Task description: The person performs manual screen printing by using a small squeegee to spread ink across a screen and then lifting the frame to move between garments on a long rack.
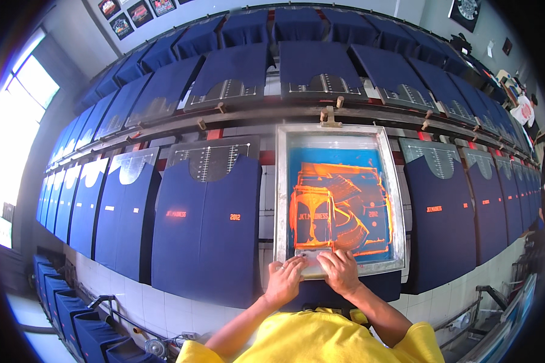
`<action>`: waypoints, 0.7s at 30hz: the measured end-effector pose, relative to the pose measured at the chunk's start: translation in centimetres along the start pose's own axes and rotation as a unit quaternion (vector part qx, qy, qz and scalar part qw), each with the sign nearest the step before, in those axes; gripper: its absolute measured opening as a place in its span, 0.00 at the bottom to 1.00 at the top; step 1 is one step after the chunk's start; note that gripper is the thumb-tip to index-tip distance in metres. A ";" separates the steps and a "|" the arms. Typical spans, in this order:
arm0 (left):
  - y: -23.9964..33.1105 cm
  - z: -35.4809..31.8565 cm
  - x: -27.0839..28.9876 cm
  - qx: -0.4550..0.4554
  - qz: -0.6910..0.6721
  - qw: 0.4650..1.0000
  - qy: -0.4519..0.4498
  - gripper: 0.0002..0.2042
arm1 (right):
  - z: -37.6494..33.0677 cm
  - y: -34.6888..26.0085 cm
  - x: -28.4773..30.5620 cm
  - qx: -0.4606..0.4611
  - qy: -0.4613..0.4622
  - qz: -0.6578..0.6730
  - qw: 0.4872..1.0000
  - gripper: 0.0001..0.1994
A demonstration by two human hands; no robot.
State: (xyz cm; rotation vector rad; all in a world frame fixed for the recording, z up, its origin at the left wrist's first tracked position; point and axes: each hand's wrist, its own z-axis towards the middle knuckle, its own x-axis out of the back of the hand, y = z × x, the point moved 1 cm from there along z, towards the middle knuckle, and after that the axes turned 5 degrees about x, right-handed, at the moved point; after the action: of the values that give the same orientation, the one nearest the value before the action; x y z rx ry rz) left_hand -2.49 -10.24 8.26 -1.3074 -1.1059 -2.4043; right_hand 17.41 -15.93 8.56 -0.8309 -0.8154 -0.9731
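Note:
A silk-screen frame [280, 206] with a pale metal border lies over one of the dark blue shirts. Across its blue mesh [339, 156], orange ink [321, 233] is smeared in streaks, thickest on the left half. At the near end of the mesh stands a squeegee [313, 265], its blade edge in the orange ink. My left hand [286, 280] grips the left end of the squeegee, fingers wrapped over the top. On its right end, my right hand [340, 272] is closed the same way. The fingers partly cover the squeegee.
Dark blue shirts [206, 242] lie stretched on boards [236, 154] in long rows left and right; some bear small orange prints. A metal rail [242, 112] with pegs runs behind the frame, with a clamp [330, 118] at its far edge. More shirts [321, 60] hang across the rail.

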 end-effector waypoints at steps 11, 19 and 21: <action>-7.8 17.2 0.1 0.039 -0.037 0.998 -0.010 0.12 | 13.9 11.8 -1.7 -0.063 -0.047 0.008 0.997 0.17; -4.3 16.1 3.0 -0.031 -0.049 0.996 0.074 0.13 | 13.8 8.6 3.6 -0.004 0.027 -0.029 0.999 0.12; -3.8 13.8 3.4 -0.060 -0.025 0.994 0.091 0.14 | 12.3 6.7 4.1 0.009 0.043 -0.051 0.998 0.13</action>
State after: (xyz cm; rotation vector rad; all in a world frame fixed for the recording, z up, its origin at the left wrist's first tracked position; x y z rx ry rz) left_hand 2.53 2.58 13.56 -1.0772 -0.9690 -2.6026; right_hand 22.44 -4.52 16.07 -0.7331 -0.7973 -1.0826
